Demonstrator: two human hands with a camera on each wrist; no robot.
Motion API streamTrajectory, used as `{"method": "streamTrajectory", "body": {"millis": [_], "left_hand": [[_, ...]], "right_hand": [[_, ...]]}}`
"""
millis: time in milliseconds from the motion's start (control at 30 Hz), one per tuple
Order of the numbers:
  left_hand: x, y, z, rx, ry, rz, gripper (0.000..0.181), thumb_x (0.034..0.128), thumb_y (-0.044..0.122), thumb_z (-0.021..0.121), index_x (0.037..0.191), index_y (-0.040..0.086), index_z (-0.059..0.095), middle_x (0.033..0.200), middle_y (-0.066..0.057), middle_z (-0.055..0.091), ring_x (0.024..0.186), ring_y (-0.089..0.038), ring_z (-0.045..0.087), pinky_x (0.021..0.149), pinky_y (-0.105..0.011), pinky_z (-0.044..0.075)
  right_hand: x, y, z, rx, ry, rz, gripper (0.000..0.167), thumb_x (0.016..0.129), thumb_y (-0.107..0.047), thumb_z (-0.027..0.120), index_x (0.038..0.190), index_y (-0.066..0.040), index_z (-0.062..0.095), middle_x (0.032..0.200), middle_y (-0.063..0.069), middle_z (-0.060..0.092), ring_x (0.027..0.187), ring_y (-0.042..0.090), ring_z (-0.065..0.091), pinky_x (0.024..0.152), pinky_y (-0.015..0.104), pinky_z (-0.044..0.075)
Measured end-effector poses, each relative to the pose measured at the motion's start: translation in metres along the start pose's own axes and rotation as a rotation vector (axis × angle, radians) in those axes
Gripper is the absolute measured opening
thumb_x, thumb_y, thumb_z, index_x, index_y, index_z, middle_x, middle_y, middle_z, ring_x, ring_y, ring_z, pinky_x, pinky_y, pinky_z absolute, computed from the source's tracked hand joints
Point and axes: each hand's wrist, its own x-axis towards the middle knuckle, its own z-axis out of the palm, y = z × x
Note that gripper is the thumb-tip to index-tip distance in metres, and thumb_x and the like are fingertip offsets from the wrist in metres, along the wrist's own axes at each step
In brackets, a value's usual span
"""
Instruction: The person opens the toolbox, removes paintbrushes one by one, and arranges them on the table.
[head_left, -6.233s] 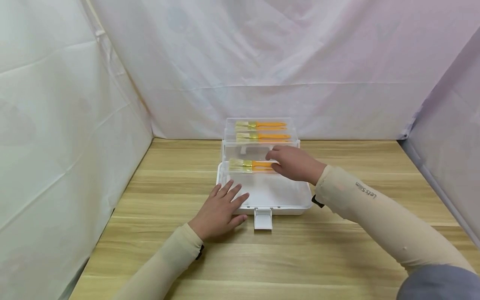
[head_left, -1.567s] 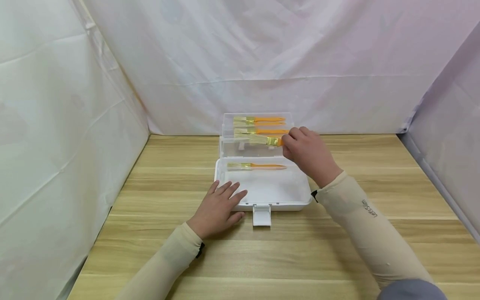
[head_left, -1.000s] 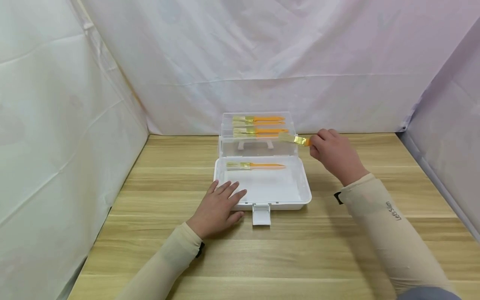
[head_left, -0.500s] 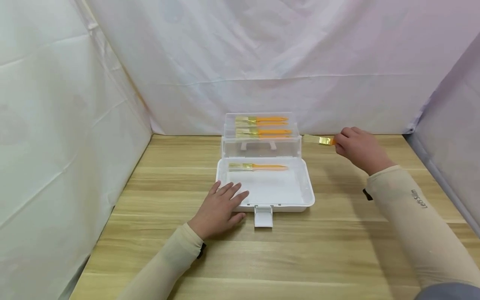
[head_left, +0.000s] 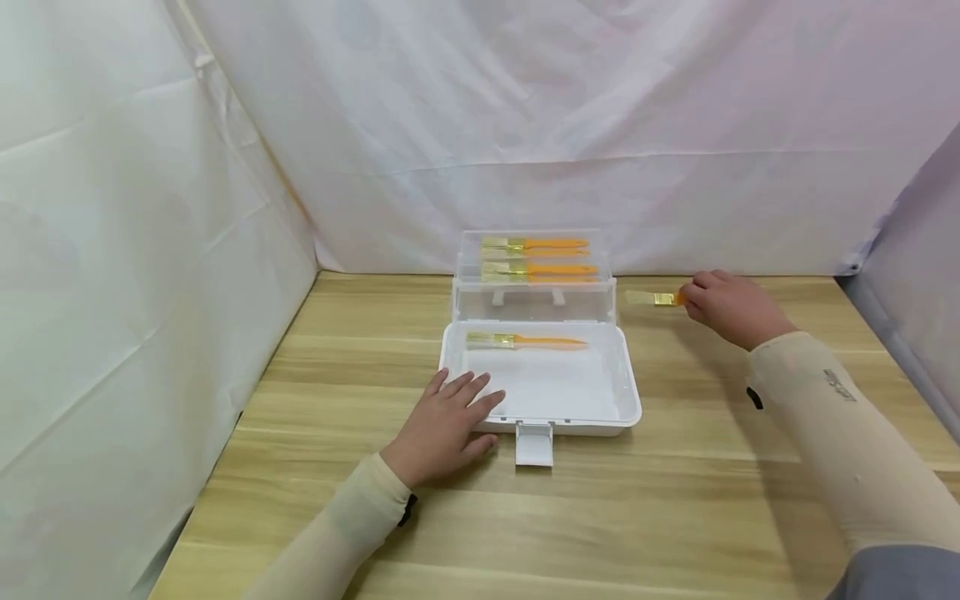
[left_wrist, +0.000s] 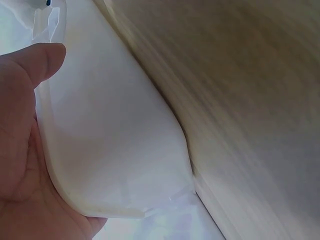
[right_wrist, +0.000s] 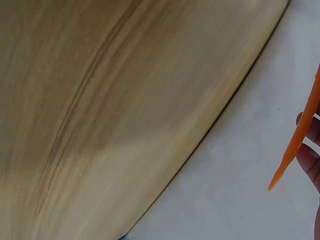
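Note:
Beyond the right side of a white plastic box [head_left: 551, 387], my right hand [head_left: 738, 307] pinches a flat paintbrush [head_left: 663, 299] by its orange handle, bristles pointing left. Whether the brush touches the table cannot be told. In the right wrist view, the handle's tapered end [right_wrist: 287, 155] sticks out past the fingers. My left hand [head_left: 442, 429] lies with extended fingers over the box's front left corner; the left wrist view shows its thumb [left_wrist: 50, 57] along the box wall. One more paintbrush [head_left: 551, 341] lies at the back inside the box.
The box's clear lid [head_left: 528, 302] is raised at the back, and several orange-handled paintbrushes [head_left: 561, 270] lie in its upper part. A white latch [head_left: 534, 446] hangs at the front. White cloth [head_left: 525, 100] walls in the wooden table [head_left: 600, 517].
My right hand has lifted one of two paintbrushes out of the box, carried it right past the lid, and lowered it slightly. My left hand has stayed at the box corner.

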Motion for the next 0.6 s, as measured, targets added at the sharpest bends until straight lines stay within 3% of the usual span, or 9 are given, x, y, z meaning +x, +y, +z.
{"method": "streamTrajectory", "body": {"millis": [300, 600], "left_hand": [[-0.009, 0.004, 0.001, 0.008, -0.008, 0.014, 0.057, 0.0941, 0.049, 0.062, 0.144, 0.022, 0.053, 0.147, -0.009, 0.051, 0.135, -0.03, 0.046, 0.114, -0.055, 0.025], [-0.017, 0.005, -0.001, 0.014, -0.032, 0.011, 0.058, 0.094, 0.048, 0.062, 0.145, 0.023, 0.051, 0.148, -0.008, 0.05, 0.136, -0.029, 0.046, 0.115, -0.055, 0.023]], "right_hand": [[-0.001, 0.008, 0.02, 0.01, -0.038, 0.002, 0.014, 0.087, -0.007, 0.074, 0.099, -0.009, 0.068, 0.088, 0.003, 0.055, 0.079, 0.026, 0.057, 0.067, 0.043, 0.051], [-0.004, 0.007, 0.03, 0.038, -0.108, 0.071, 0.013, 0.091, -0.012, 0.07, 0.103, -0.009, 0.066, 0.086, 0.002, 0.053, 0.08, 0.028, 0.056, 0.067, 0.047, 0.049]]}}
